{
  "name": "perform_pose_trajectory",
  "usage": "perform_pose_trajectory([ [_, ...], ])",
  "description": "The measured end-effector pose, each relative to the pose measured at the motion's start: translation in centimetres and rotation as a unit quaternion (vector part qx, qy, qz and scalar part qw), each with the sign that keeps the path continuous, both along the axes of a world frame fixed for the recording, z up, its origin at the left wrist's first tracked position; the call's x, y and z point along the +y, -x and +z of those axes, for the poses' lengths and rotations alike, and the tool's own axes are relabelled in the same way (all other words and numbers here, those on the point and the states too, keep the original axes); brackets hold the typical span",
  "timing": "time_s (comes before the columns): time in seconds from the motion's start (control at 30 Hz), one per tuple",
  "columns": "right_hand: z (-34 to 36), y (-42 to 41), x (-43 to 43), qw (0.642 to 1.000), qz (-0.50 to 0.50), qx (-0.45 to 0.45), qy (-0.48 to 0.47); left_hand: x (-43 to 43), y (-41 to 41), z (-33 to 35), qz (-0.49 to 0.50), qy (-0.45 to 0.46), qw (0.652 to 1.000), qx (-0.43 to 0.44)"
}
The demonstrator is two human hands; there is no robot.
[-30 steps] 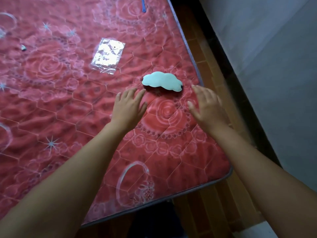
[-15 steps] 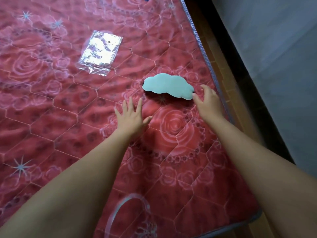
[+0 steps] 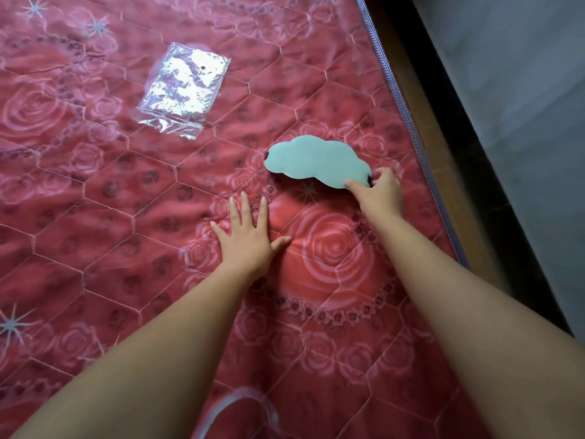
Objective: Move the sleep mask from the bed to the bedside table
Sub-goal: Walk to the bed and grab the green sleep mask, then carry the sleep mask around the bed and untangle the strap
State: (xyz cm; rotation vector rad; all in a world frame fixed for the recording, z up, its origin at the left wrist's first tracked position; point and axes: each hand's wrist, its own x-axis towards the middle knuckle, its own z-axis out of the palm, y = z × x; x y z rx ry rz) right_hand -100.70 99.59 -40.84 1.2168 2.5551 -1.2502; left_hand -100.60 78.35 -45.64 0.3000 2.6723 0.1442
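**Sleep mask: contact made at one end, not yet lifted**

Nearest the camera: both bare forearms reach forward over the bed (image 3: 95,191), a red quilted mattress with a rose pattern.

Left hand (image 3: 245,237): flat on the mattress, palm down, fingers spread, holding nothing. It sits beside and a little short of the right grip; looks like a brace.

Right hand (image 3: 378,193): grip partly closed at the right end of the sleep mask (image 3: 316,161). Thumb tip lies on the mask's near edge, the other fingers curl round its end by the dark strap tab. Whether the pinch is fully closed I cannot tell.

The mask, pale green and cloud-shaped, extends left from the grip and appears to lie flat on the bed.

Beyond the grip, to the far left: a clear plastic bag (image 3: 185,91), well apart from the mask, untouched.

Right of the grip: mattress edge, then a wooden frame (image 3: 421,99).

Progress, judged: early. Reach done, grasp forming. Remaining: lift, carry, set down. No bedside table is in view.
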Motion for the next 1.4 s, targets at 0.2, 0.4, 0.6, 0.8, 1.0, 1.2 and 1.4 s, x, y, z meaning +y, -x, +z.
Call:
perform_pose_trajectory([
  [0.2, -0.7, 0.9, -0.1, 0.999, -0.017, -0.029, 0.004, 0.0, 0.0, -0.3, 0.003, 0.002, 1.000, -0.003],
  [0.4, -1.1, 0.4, 0.2, 0.997, -0.016, 0.005, 0.069, 0.0, 0.1, -0.1, 0.005, 0.001, 1.000, -0.011],
  [0.6, -0.3, -1.2, 0.5, 0.961, -0.031, 0.091, 0.258, -0.2, 0.3, -0.2, 0.002, -0.003, 1.000, -0.013],
  [0.8, 3.3, -3.4, 0.4, 0.917, -0.087, 0.165, 0.354, -0.5, 0.6, 1.9, 0.007, -0.014, 0.998, -0.053],
  [1.0, 11.7, -5.7, 0.6, 0.897, -0.120, 0.176, 0.386, -1.9, -0.2, 9.2, 0.093, -0.043, 0.989, -0.108],
  [1.2, 24.1, -9.3, 0.0, 0.887, -0.104, 0.210, 0.398, -1.2, -0.5, 24.6, 0.199, -0.330, 0.918, -0.096],
  [1.4, 35.6, -14.1, -1.9, 0.855, -0.061, 0.264, 0.441, -1.2, -3.3, 37.9, 0.203, -0.440, 0.873, -0.058],
])
